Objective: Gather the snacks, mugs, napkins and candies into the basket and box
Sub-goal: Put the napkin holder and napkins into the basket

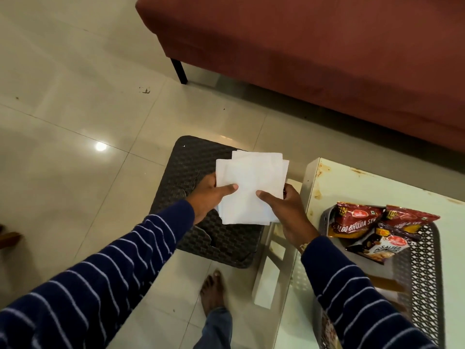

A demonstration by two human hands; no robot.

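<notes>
Both hands — left hand (206, 195) and right hand (286, 210) — pinch a stack of white napkins (250, 187) above a dark woven stool (191, 167), the basket (427, 248) with snack packets (357, 220) resting on the counter (352, 182).

Both arms reach forward in striped sleeves; the left hand (208, 197) and right hand (286, 210) pinch inward, thumbs on top, fingers apparently curled beneath.

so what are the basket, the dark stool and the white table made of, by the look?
Basket: likely moulded plastic, grey, matte; regular lattice cut-outs in its wall. Stool: dark woven-look top, probably rattan-pattern plastic; a piece looks broken out near the left hand. Table: white, glossy, probably painted metal; rust-coloured marks along its edge.
</notes>
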